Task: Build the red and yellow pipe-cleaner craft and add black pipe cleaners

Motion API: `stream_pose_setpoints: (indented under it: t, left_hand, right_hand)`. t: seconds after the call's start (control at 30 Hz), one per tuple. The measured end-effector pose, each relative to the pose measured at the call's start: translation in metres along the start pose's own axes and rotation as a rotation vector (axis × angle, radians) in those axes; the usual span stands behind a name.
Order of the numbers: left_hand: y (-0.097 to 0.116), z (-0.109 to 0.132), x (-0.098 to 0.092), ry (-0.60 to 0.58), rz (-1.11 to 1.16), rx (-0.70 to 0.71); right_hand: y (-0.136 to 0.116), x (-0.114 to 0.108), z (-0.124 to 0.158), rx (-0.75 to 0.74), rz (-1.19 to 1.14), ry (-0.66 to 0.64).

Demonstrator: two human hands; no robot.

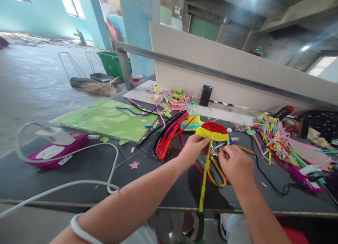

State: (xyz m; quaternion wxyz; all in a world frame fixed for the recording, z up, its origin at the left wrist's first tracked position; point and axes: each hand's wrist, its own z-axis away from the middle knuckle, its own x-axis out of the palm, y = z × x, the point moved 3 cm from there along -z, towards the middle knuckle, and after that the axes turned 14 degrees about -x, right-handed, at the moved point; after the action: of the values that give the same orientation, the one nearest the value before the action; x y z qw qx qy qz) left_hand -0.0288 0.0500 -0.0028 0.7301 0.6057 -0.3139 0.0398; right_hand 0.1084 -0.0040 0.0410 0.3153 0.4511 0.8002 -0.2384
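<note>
At the left of the tabletop [87,182], a magenta power strip [55,153] lies near a green sheet [105,119], followed by a bundle of fuzzy stems [169,136]. Next, the left hand [194,149] pinches the yellow rim of a red-and-yellow fuzzy piece [213,131], raised above yellow-handled scissors [218,185], a long yellow strand [205,180] dangling from it. The right hand [236,163] has its fingertips closed on a shorter yellow strip [227,141] at the piece's right end, left of a multicolored heap [271,131].
</note>
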Motion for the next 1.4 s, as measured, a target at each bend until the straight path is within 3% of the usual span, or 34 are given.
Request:
stream_pose_setpoints:
  t: [0.1, 0.2, 0.23, 0.33, 0.4, 0.47, 0.87, 1.0, 1.17, 1.4]
  left_hand:
    - [0.002, 0.002, 0.001, -0.036, 0.068, -0.027]
    - [0.005, 0.002, -0.001, -0.055, 0.148, -0.065]
    - [0.005, 0.002, -0.001, -0.071, 0.171, -0.081]
    - [0.005, 0.001, -0.001, -0.139, 0.208, -0.116]
    - [0.004, 0.001, -0.001, -0.162, 0.214, -0.134]
    - [0.003, 0.001, -0.001, -0.172, 0.221, -0.147]
    - [0.003, 0.007, 0.005, -0.327, 0.212, -0.184]
    - [0.006, 0.008, 0.005, -0.367, 0.186, -0.213]
    - [0.013, 0.005, -0.003, -0.475, 0.167, -0.303]
    - [0.014, -0.005, -0.027, -0.32, -0.026, -0.406]
  right_hand:
    - [-0.004, -0.003, -0.002, 0.045, -0.297, 0.125]
    - [0.015, -0.004, 0.0, 0.319, -0.707, 0.37]
    - [0.023, -0.001, 0.0, 0.411, -0.875, 0.387]
    - [0.032, 0.013, 0.0, 0.58, -1.354, 0.171]
    - [0.03, 0.018, 0.001, 0.607, -1.529, 0.011]
    - [0.027, 0.02, 0.002, 0.59, -1.626, -0.065]
    - [0.031, 0.019, 0.003, 0.406, -1.643, -0.071]
    - [0.043, 0.014, 0.005, 0.419, -1.545, -0.077]
    - [0.05, 0.011, 0.01, 0.449, -1.525, -0.181]
    - [0.048, 0.031, 0.018, 0.448, -1.502, -0.368]
